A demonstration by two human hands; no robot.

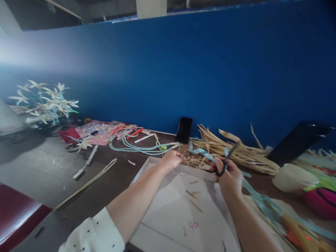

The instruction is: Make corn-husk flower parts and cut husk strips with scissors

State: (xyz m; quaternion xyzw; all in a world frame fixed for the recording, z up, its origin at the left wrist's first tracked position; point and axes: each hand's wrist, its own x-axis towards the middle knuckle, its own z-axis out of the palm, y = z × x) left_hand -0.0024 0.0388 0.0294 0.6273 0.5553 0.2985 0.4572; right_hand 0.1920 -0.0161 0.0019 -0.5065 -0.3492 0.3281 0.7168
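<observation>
My right hand (229, 175) is closed round the black handles of a pair of scissors (228, 157), whose blades point up and to the right. My left hand (172, 159) is pinched shut on the end of a light blue ribbon strip (203, 152) that runs toward the scissors. Both hands hover over the far edge of a shallow white cardboard box (168, 206), which holds a few dry straw scraps. A pile of dried leaf strips (236, 152) lies just behind the hands.
A black phone (184, 130) leans on the blue wall. Light blue cords (136, 145), pens and pink paper lie at the left. Pale leaf flowers (44, 103) stand far left. A white bowl (294, 176) and a pink object (321, 201) sit at the right.
</observation>
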